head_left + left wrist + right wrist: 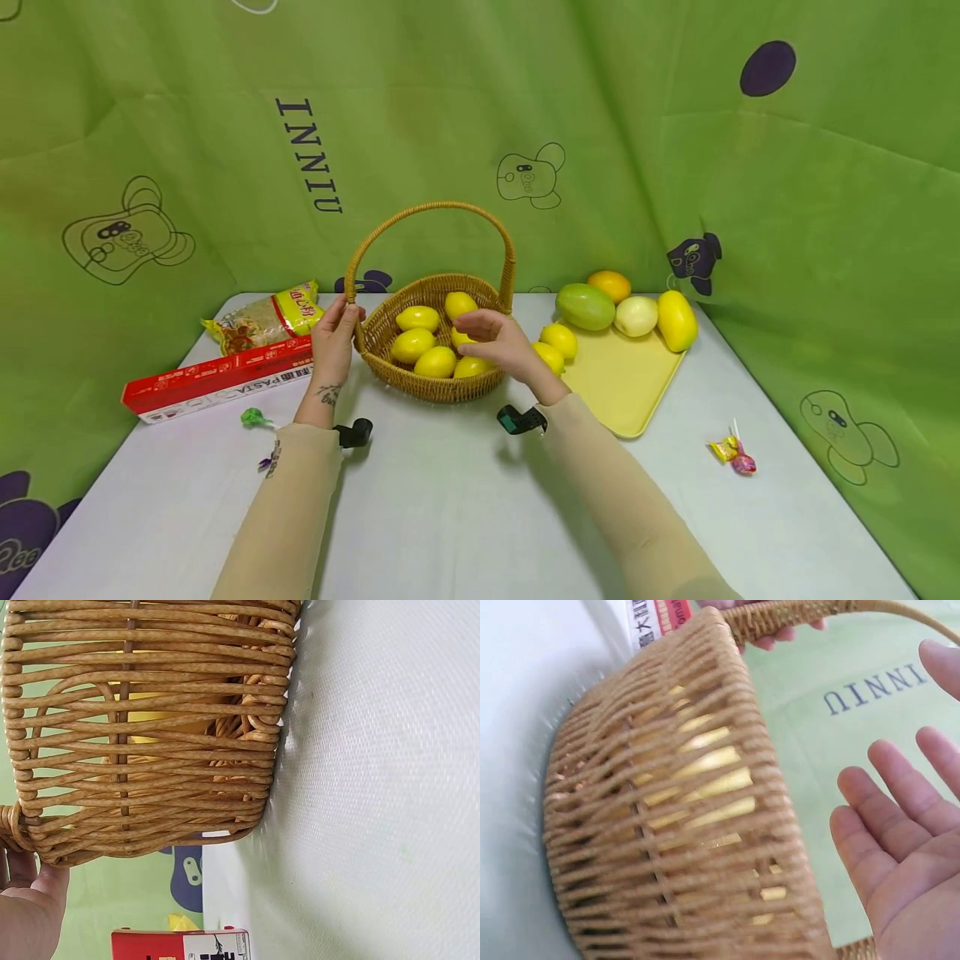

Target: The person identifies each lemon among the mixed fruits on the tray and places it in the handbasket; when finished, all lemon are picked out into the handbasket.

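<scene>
A brown wicker basket (420,387) with a tall arched handle (442,205) stands mid-table, holding several yellow lemons (435,363). My left hand (333,337) grips the foot of the handle at the basket's left rim; in the left wrist view that hand (34,907) shows at the lower left, its fingers partly hidden by the handle. Over the basket's right side hovers my right hand (504,340), fingers apart and holding nothing, covering part of some lemons. The right wrist view shows its palm (930,885) and relaxed fingers beside the rim.
Right of the basket, two lemons (559,341) lie at a yellow tray (622,392) bearing a green mango-like fruit (585,307) and other fruit. Leftward are a red pasta box (225,375), a noodle bag (262,321) and a green lollipop (253,417). Wrapped candies (735,457) lie far right.
</scene>
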A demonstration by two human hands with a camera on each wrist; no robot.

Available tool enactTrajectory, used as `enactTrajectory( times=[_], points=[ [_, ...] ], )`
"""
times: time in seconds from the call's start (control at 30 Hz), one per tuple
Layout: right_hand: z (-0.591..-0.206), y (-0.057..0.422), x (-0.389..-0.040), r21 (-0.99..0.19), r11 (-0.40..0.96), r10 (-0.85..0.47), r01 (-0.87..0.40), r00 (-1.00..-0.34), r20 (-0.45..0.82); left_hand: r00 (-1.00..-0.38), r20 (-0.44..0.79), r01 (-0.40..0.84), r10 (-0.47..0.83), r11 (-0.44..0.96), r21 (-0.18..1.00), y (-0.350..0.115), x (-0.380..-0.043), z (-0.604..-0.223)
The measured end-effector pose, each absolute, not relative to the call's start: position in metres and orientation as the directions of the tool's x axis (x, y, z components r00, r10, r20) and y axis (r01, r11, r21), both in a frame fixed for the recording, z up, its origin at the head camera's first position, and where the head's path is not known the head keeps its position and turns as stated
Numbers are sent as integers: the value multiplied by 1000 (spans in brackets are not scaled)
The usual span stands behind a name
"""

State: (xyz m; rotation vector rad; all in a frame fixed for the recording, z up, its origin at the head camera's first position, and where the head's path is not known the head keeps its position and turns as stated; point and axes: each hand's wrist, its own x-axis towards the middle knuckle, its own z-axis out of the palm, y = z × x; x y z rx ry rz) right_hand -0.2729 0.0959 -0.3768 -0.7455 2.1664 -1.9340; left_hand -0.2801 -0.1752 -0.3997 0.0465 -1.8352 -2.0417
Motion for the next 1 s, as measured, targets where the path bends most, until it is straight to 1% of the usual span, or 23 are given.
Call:
enactTrajectory(
  times=[0.23,0.4,0.67,0.83,1.0],
  points=[
    [-377,121,-272,-974,-5,-373,-228,-903,213,-926,222,251,-307,-59,966,-175,-280,-399],
    [-383,146,-273,-973,-31,-301,-229,-926,228,-925,230,253,-304,-41,967,-174,-279,-398],
    [-400,184,-272,-974,-29,-167,-226,-959,228,-924,230,253,-304,-36,967,-174,-279,-397],
    [-412,195,-273,-981,-11,-119,-196,-973,196,-926,224,246,-303,-37,969,-175,-279,-397],
    [-421,198,-275,-987,9,-96,-162,-982,161,-930,219,239,-295,-33,970,-176,-279,-398]
  ],
)
